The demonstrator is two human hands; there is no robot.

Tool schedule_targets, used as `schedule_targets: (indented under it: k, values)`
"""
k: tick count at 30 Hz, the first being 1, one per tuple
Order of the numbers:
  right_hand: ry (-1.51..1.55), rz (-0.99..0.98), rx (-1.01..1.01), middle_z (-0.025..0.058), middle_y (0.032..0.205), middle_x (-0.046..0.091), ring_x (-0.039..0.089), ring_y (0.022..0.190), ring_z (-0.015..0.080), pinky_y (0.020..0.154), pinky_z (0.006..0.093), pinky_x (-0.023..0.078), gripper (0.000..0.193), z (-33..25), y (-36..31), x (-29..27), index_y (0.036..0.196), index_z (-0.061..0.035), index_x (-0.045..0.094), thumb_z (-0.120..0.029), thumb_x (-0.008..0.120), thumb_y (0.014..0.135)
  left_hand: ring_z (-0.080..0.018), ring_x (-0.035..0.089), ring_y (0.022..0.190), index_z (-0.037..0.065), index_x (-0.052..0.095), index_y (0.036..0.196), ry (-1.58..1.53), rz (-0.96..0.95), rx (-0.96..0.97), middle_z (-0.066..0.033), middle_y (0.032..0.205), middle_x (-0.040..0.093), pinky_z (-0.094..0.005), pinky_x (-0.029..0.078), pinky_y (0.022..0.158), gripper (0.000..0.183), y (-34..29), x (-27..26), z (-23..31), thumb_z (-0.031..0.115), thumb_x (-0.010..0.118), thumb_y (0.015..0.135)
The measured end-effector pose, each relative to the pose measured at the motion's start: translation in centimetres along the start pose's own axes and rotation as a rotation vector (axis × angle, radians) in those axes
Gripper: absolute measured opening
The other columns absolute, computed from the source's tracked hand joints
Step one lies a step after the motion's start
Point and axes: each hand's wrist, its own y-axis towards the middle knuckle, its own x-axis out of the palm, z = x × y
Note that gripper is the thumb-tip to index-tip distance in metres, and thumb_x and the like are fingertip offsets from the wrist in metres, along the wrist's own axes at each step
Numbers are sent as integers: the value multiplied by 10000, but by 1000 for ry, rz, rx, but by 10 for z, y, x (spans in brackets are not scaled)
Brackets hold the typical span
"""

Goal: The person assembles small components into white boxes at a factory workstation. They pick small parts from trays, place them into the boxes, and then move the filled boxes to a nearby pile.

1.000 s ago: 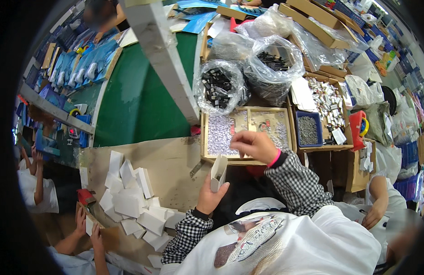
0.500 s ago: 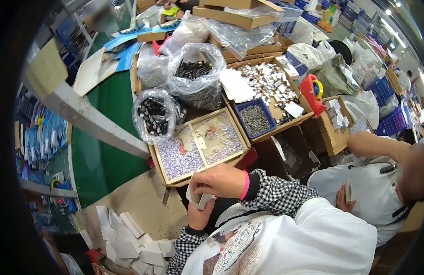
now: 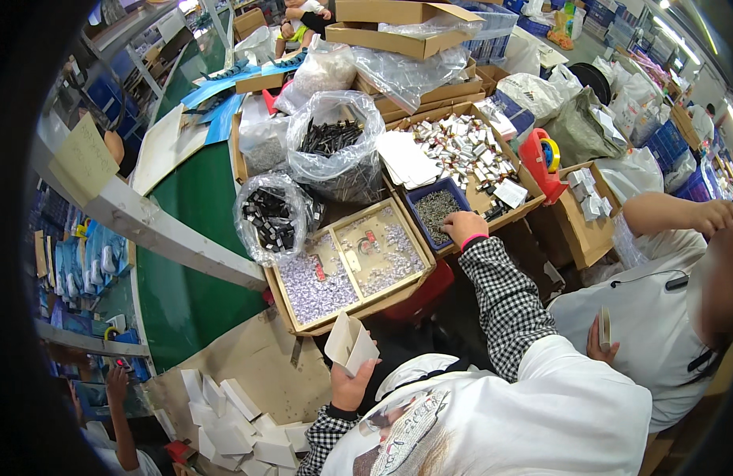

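"How many hands are at work here?"

"Two. The left hand (image 3: 349,387) grips one white box (image 3: 351,341), fingers and thumb closed round its lower end, its open end up."

"And the right hand (image 3: 465,228)?"

"It reaches into the one blue bin (image 3: 421,226), at the near right corner, over small metal bits (image 3: 435,208). The fingers are bent downward; I cannot tell whether they have anything between them."

"How many bits?"

"Too many and too small to count."

"What stands around the bin?"

"One wooden tray (image 3: 346,265) just left of it, split into two compartments, both strewn with tiny pale purple pieces. Behind the tray are two clear bags of black parts: a smaller bag (image 3: 265,226) and a bigger bag (image 3: 334,159). Beside and behind the bin, one carton (image 3: 479,203) of white-and-silver pieces, and right of that one red tape dispenser (image 3: 542,173)."

"Any more boxes?"

"A pile (image 3: 235,430) of white ones at lower left, well over five; they overlap, so no exact count."
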Motion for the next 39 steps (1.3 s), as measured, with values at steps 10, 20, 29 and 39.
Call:
schedule_targets:
  k: [10,20,29,39]
  values:
    - [192,232,-123,97,861,651,604,826,287,742,390,470,245,0,-15,-14,873,-132,697,-338,586,801,-260,507,1121,-10,319,1327,55,-16,-57,-162,1297,438,-378,506,839,580,-4,-4,-2,104,592,828]
    - [821,-304,-856,90,753,643,615,682,193,623,278,485,124,-124,-144,-68,814,-23,667,-132,688,759,-167,467,1112,-14,350,1309,61,-3,-22,-94,1234,479,-298,363,952,601,-9,5,-4,93,654,803]
    - [815,-359,-1034,79,799,618,599,705,216,628,299,486,120,-151,-175,-72,882,-64,663,-94,664,766,-192,475,1131,0,241,1369,-204,-286,111,-128,1247,457,-311,389,940,905,-22,-3,9,642,514,791]
    - [1209,-678,-426,70,984,603,570,846,108,664,224,477,288,-136,-199,-19,1098,39,554,31,586,812,-298,514,1107,57,253,1378,-786,-154,-56,-158,1239,476,-419,417,940,805,-37,3,-3,639,397,840]
